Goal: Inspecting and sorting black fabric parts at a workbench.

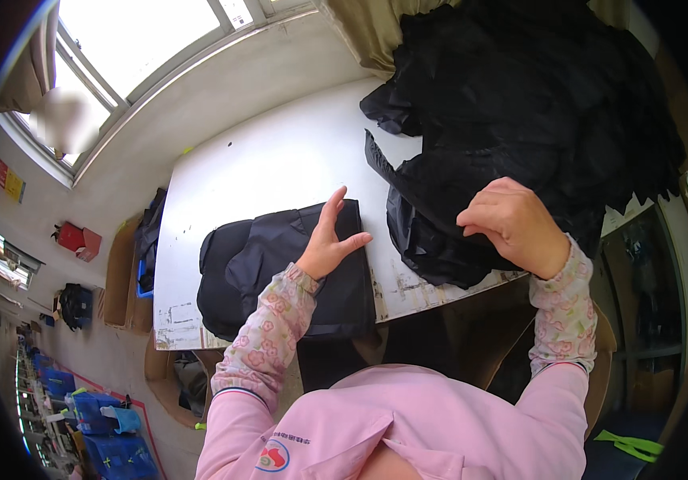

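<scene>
My left hand (332,242) is open, thumb and fingers spread, above the right part of a flat black cloth stack (228,280). No object shows between those fingers. The stack lies near the front edge of a white table (280,172), its right side straight and its left end rounded. Further right, my right hand (516,224) is closed in a pinch in front of a large heap of black fabric (536,112). Whatever those fingertips hold, if anything, I cannot make out. One loose strip of the heap's fabric sticks out toward the middle of the table.
Cardboard boxes (123,276) stand left of the table. Another open carton (170,376) is below its front left corner. Blue bins (96,412) line the floor at lower left. A window (144,40) and a curtain (360,32) are at the back.
</scene>
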`<state>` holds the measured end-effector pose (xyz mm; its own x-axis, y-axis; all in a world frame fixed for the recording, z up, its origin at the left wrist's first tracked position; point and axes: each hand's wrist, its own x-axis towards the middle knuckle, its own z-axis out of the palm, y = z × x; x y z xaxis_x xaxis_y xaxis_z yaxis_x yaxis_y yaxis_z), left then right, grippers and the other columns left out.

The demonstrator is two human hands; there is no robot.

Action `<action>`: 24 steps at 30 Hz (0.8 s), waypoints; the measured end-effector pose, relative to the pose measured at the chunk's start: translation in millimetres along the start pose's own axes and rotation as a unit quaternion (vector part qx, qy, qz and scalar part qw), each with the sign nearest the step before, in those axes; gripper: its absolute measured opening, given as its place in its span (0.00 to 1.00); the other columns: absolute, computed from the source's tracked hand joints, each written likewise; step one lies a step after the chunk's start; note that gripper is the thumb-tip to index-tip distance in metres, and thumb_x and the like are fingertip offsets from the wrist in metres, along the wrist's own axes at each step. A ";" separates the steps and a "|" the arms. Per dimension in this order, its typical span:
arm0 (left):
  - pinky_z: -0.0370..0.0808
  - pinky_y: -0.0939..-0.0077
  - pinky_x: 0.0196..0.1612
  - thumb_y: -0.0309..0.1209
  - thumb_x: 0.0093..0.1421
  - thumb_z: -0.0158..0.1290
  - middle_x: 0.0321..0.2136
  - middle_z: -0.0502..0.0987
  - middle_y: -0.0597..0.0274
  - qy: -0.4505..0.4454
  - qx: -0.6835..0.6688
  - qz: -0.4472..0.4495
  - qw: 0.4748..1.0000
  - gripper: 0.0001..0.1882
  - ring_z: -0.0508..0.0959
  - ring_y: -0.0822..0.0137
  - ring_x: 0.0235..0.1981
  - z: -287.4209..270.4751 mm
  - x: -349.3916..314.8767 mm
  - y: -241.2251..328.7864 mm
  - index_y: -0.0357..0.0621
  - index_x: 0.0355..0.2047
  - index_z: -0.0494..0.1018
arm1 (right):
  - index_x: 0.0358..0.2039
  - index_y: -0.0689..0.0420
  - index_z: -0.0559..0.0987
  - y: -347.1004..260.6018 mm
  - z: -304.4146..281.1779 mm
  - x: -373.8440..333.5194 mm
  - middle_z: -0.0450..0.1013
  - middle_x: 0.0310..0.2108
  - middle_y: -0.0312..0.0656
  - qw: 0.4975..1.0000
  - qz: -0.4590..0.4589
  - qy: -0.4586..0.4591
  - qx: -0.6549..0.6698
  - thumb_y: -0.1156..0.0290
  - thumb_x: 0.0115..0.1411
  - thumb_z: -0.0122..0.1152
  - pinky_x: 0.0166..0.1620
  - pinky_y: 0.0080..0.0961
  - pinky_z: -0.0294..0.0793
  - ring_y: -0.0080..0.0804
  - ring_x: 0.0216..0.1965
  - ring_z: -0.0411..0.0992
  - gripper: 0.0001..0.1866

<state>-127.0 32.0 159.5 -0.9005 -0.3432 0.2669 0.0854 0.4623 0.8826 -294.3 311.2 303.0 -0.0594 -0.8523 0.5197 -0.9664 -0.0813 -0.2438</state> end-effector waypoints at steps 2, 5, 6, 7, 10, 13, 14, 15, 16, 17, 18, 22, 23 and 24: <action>0.53 0.63 0.66 0.36 0.52 0.66 0.66 0.52 0.50 -0.017 -0.007 0.040 0.999 0.51 0.53 0.56 0.67 -14.7 15.4 9.7 0.39 0.67 0.46 | 0.25 0.54 0.79 -22.0 -35.4 14.3 0.73 0.22 0.34 0.999 -0.045 0.000 -0.022 0.79 0.45 0.63 0.47 0.34 0.70 0.35 0.28 0.72 0.06; 0.58 0.67 0.65 0.28 0.49 0.67 0.64 0.57 0.51 -0.128 -0.143 0.055 0.980 0.51 0.61 0.60 0.64 -33.3 26.5 61.8 0.37 0.67 0.47 | 0.26 0.55 0.79 -36.7 -69.2 31.8 0.72 0.23 0.35 0.995 -0.074 -0.007 -0.071 0.80 0.44 0.63 0.52 0.40 0.68 0.35 0.30 0.71 0.07; 0.59 0.68 0.64 0.26 0.49 0.66 0.64 0.58 0.51 -0.196 -0.285 -0.010 0.938 0.49 0.63 0.62 0.63 -36.9 24.7 83.0 0.36 0.66 0.49 | 0.26 0.55 0.79 -40.1 -75.4 37.5 0.71 0.23 0.36 0.993 -0.082 0.003 -0.087 0.81 0.43 0.62 0.53 0.42 0.67 0.35 0.31 0.71 0.08; 0.62 0.70 0.62 0.24 0.49 0.65 0.63 0.61 0.52 -0.251 -0.299 -0.006 0.921 0.46 0.66 0.63 0.60 -38.8 21.0 93.1 0.35 0.65 0.52 | 0.26 0.56 0.78 -42.9 -77.7 44.0 0.71 0.25 0.37 0.989 -0.083 0.028 -0.116 0.81 0.43 0.63 0.54 0.43 0.67 0.37 0.32 0.71 0.08; 0.62 0.74 0.61 0.20 0.55 0.60 0.57 0.70 0.56 -0.331 -0.273 0.057 0.902 0.33 0.66 0.69 0.59 -21.8 11.4 120.9 0.33 0.60 0.62 | 0.30 0.59 0.78 -41.8 -63.7 58.6 0.70 0.34 0.42 0.967 -0.036 0.132 -0.213 0.82 0.43 0.63 0.49 0.37 0.67 0.44 0.41 0.69 0.11; 0.62 0.76 0.59 0.28 0.67 0.48 0.53 0.71 0.65 -0.255 -0.288 0.129 0.914 0.21 0.67 0.71 0.53 21.6 16.9 129.1 0.36 0.60 0.63 | 0.41 0.60 0.76 -29.7 -33.4 50.3 0.71 0.43 0.45 0.911 0.016 0.292 -0.291 0.79 0.57 0.62 0.48 0.36 0.68 0.44 0.45 0.70 0.10; 0.62 0.76 0.59 0.28 0.67 0.48 0.53 0.71 0.65 -0.241 -0.280 0.132 0.920 0.21 0.67 0.71 0.53 26.5 18.7 133.7 0.36 0.60 0.63 | 0.41 0.62 0.74 -22.9 -27.6 37.5 0.71 0.42 0.45 0.903 0.011 0.324 -0.281 0.77 0.59 0.61 0.45 0.31 0.68 0.41 0.43 0.69 0.10; 0.65 0.76 0.56 0.29 0.67 0.47 0.51 0.72 0.65 -0.157 -0.336 0.083 0.925 0.19 0.69 0.72 0.51 26.2 15.2 142.7 0.36 0.57 0.65 | 0.43 0.62 0.72 -24.7 -10.6 23.6 0.70 0.41 0.43 0.928 0.086 0.340 -0.128 0.75 0.58 0.64 0.44 0.26 0.66 0.34 0.40 0.67 0.14; 0.68 0.76 0.53 0.31 0.68 0.47 0.48 0.73 0.65 -0.080 -0.396 0.036 0.914 0.18 0.70 0.73 0.48 28.2 15.1 144.5 0.37 0.55 0.67 | 0.46 0.60 0.70 -33.5 11.0 11.7 0.68 0.41 0.40 0.931 0.173 0.319 0.032 0.71 0.54 0.69 0.44 0.24 0.63 0.30 0.39 0.65 0.22; 0.68 0.76 0.53 0.31 0.68 0.47 0.48 0.73 0.65 -0.075 -0.393 0.039 0.916 0.18 0.70 0.73 0.48 30.9 16.7 143.5 0.37 0.55 0.67 | 0.49 0.59 0.67 -45.7 30.1 6.3 0.66 0.42 0.39 0.938 0.199 0.263 0.106 0.67 0.48 0.74 0.46 0.25 0.63 0.29 0.41 0.64 0.31; 0.69 0.77 0.52 0.31 0.67 0.47 0.47 0.73 0.65 -0.028 -0.438 0.024 0.898 0.17 0.71 0.73 0.47 33.4 17.2 139.9 0.36 0.53 0.68 | 0.51 0.59 0.65 -57.6 51.5 9.2 0.66 0.43 0.41 0.949 0.192 0.217 0.126 0.67 0.42 0.76 0.47 0.28 0.64 0.32 0.42 0.65 0.37; 0.70 0.78 0.50 0.31 0.67 0.47 0.45 0.74 0.64 0.074 -0.461 -0.012 0.884 0.15 0.72 0.74 0.44 44.5 11.8 127.7 0.36 0.51 0.69 | 0.43 0.61 0.68 -56.6 118.7 25.4 0.67 0.38 0.40 0.933 0.184 0.222 0.215 0.77 0.50 0.67 0.45 0.26 0.67 0.29 0.39 0.67 0.21; 0.70 0.78 0.48 0.30 0.67 0.47 0.43 0.75 0.65 0.094 -0.465 -0.003 0.880 0.14 0.72 0.75 0.43 42.4 10.8 124.8 0.36 0.50 0.69 | 0.40 0.63 0.70 -52.2 125.1 23.8 0.68 0.34 0.40 0.937 0.174 0.212 0.216 0.79 0.52 0.64 0.43 0.25 0.68 0.29 0.36 0.68 0.16; 0.72 0.78 0.41 0.34 0.67 0.47 0.38 0.75 0.66 0.154 -0.460 0.012 0.875 0.14 0.72 0.76 0.38 43.4 11.4 128.2 0.36 0.46 0.70 | 0.37 0.64 0.71 -50.1 126.6 25.3 0.69 0.31 0.39 0.941 0.165 0.201 0.218 0.80 0.54 0.61 0.41 0.24 0.69 0.29 0.33 0.68 0.11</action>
<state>-144.8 122.9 258.9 -0.7487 -0.6114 0.2561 0.5364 -0.3319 0.7759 -215.7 228.3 224.7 -0.5119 -0.6109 0.6040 -0.6906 -0.1256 -0.7123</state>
